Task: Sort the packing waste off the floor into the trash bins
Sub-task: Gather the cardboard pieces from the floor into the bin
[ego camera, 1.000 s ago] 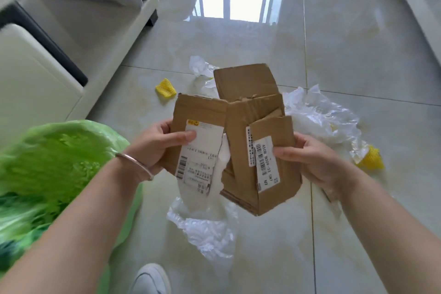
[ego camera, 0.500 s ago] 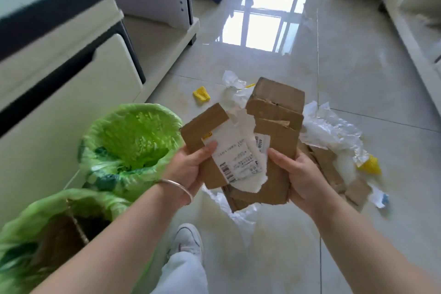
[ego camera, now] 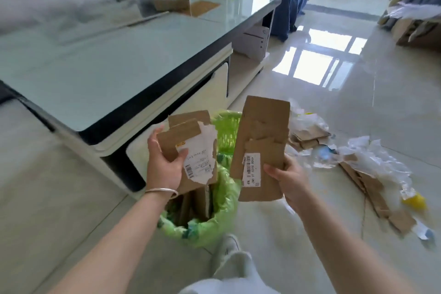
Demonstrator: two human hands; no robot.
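Note:
My left hand (ego camera: 162,164) grips a torn brown cardboard piece (ego camera: 191,148) with a ripped white shipping label, held right over the near trash bin (ego camera: 214,224). That bin has a green bag liner and cardboard stands inside it. My right hand (ego camera: 290,180) grips a taller cardboard piece (ego camera: 262,141) with a barcode sticker, just right of the bin. A second green-lined bin (ego camera: 226,126) shows behind the two pieces. On the floor to the right lie more cardboard scraps (ego camera: 367,188), crumpled clear plastic (ego camera: 377,157) and a yellow scrap (ego camera: 414,200).
A glass-topped coffee table (ego camera: 114,71) with white drawers stands close on the left, right behind the bins. My shoe and trouser leg (ego camera: 231,253) are just below the near bin. Boxes (ego camera: 415,31) sit at the far right wall. Glossy tile floor stretches ahead.
The cardboard bundle has come apart into two pieces, one in each hand. My view has swung left and up, and both hands have carried the pieces over to the near bin.

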